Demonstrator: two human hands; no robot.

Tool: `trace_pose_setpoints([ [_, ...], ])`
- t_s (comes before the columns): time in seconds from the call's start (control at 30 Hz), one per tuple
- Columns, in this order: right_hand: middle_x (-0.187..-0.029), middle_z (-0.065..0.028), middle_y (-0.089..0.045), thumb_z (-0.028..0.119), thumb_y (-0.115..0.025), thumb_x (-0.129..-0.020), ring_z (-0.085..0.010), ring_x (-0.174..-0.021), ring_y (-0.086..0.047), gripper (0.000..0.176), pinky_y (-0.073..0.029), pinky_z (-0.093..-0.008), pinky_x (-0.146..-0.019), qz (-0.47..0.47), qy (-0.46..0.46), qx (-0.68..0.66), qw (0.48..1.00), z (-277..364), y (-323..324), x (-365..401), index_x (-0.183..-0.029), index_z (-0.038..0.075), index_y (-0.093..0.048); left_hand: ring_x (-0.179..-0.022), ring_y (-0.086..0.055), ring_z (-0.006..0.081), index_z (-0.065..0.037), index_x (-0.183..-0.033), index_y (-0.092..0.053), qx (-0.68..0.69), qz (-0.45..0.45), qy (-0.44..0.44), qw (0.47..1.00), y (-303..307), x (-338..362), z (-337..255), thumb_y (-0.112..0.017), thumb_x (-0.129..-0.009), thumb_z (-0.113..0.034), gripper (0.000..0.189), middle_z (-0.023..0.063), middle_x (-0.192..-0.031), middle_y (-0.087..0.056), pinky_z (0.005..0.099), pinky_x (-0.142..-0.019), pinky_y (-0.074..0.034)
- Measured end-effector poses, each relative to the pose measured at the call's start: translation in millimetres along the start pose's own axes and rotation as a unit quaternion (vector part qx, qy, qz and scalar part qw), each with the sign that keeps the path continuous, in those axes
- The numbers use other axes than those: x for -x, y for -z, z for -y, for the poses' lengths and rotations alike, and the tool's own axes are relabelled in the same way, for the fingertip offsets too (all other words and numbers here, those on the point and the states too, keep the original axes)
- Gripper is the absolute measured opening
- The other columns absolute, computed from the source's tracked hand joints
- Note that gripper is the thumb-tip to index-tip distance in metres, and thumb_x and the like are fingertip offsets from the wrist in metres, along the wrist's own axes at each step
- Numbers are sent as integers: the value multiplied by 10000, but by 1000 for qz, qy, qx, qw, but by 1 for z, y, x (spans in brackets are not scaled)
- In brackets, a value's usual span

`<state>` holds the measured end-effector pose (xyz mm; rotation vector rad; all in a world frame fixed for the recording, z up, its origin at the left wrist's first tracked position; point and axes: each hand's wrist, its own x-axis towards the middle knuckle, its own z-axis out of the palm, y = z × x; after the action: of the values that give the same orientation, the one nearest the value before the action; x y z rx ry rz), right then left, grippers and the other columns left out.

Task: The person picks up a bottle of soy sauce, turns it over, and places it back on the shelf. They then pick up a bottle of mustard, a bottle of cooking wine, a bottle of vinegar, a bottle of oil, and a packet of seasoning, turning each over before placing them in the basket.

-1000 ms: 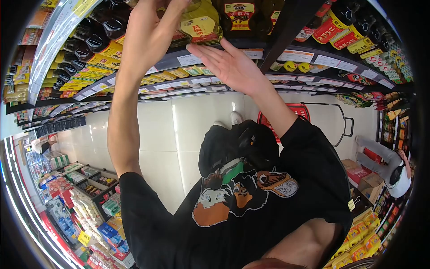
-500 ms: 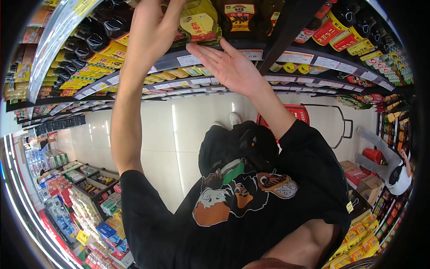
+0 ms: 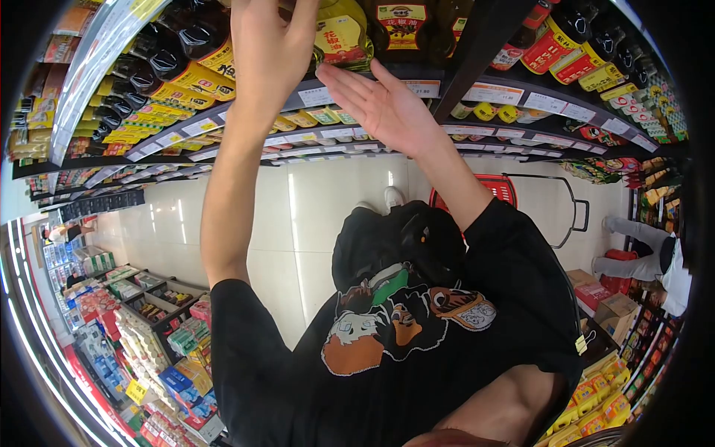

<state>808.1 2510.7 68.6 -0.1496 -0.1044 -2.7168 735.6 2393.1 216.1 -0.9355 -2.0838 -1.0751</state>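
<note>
A bottle of yellow-green Sichuan pepper oil (image 3: 342, 37) with a yellow label stands at the front of the shelf, top centre. My left hand (image 3: 272, 56) reaches up on its left side, thumb overlapping the bottle's left part. The top edge of the view cuts off the other fingers, so I cannot tell their grip. My right hand (image 3: 383, 104) is open, palm up, fingers stretched out. Its fingertips are right at the bottle's base, in front of the shelf edge. Just right of this bottle stands a darker one with a red and yellow label (image 3: 402, 28).
Rows of dark sauce bottles (image 3: 149, 78) fill the shelf on the left. More bottles (image 3: 551, 52) stand past the dark upright (image 3: 477, 45). A red shopping basket (image 3: 488, 190) is on the floor by my legs. Another person (image 3: 644, 249) is at far right, near cardboard boxes (image 3: 614, 313).
My left hand and forearm have shifted to the right, closer to the bottle. The bottle sits slightly further right in view. My right hand stays open beneath it. The other person has shifted.
</note>
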Motion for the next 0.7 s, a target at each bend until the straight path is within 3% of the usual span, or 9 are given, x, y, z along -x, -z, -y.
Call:
trace_pose_setpoints([
  [0.07, -1533, -200, -397, 397, -316, -1091, -308, -1444, -369, 642, -323, -409, -1213, -39, 38, 107, 993, -3, -5, -1, -1481, -110, -261, -817, -536, 165, 31, -1226, -633, 8, -31, -26, 999, -3, 2, 3, -646, -967, -123, 301, 131, -1120, -528, 285, -700, -478],
  [0.27, -1539, -189, -399, 395, -318, -1091, -314, -1444, -370, 623, -298, -443, -1219, -49, 56, 129, 989, -4, -6, -3, -1465, -103, -299, -833, -532, 165, 17, -1243, -632, -1, -25, 17, 1000, -7, 5, -2, -649, -965, -109, 305, 132, -1136, -514, 276, -704, -477],
  [0.37, -1538, -189, -401, 423, -276, -1093, -316, -1437, -381, 646, -304, -441, -1213, -57, 50, 159, 984, -6, -12, 1, -1467, -104, -293, -803, -524, 152, 23, -1240, -631, 2, -79, 2, 997, -6, 9, -10, -642, -970, -109, 301, 124, -1135, -505, 268, -698, -474],
  [0.47, -1522, -197, -422, 468, -219, -1089, -316, -1430, -393, 688, -307, -445, -1209, -62, 45, 189, 979, -13, -20, 16, -1450, -106, -333, -828, -567, 212, 49, -1211, -629, -46, -48, 33, 997, 12, 21, -22, -682, -937, -114, 323, 153, -1120, -571, 326, -767, -494],
  [0.53, -1484, -201, -466, 494, -208, -1084, -314, -1390, -444, 705, -336, -442, -1186, -81, 34, 200, 976, -20, -19, 29, -1437, -94, -372, -571, -435, 42, 16, -1222, -599, -88, -140, -124, 978, 14, 51, -13, -694, -934, -56, 313, 112, -1095, -659, 218, -519, -394],
  [0.6, -1446, -206, -510, 519, -196, -1078, -312, -1350, -495, 726, -364, -440, -1164, -103, 20, 210, 972, -27, -7, 47, -1423, -83, -411, -574, -402, 52, -3, -1194, -620, 17, -122, -15, 992, 16, 98, -33, -706, -896, 12, 310, 92, -1071, -608, 231, -499, -363],
  [0.67, -1299, -185, -622, 547, -227, -1070, -297, -1193, -610, 723, -436, -423, -1085, -142, -21, 273, 951, -35, 14, 68, -1384, -48, -494, -612, -434, 59, -6, -1147, -628, 35, -65, 46, 996, 16, 157, -38, -678, -912, 20, 242, 76, -1013, -609, 225, -497, -364],
  [0.7, -1143, -144, -685, 560, -247, -1066, -253, -1014, -670, 712, -496, -390, -982, -173, -29, 283, 943, -41, 16, 80, -1332, -26, -551, -604, -452, 82, -6, -1140, -628, 83, -35, 121, 988, 13, 191, -40, -675, -908, 24, 239, 84, -1013, -603, 217, -505, -361],
])
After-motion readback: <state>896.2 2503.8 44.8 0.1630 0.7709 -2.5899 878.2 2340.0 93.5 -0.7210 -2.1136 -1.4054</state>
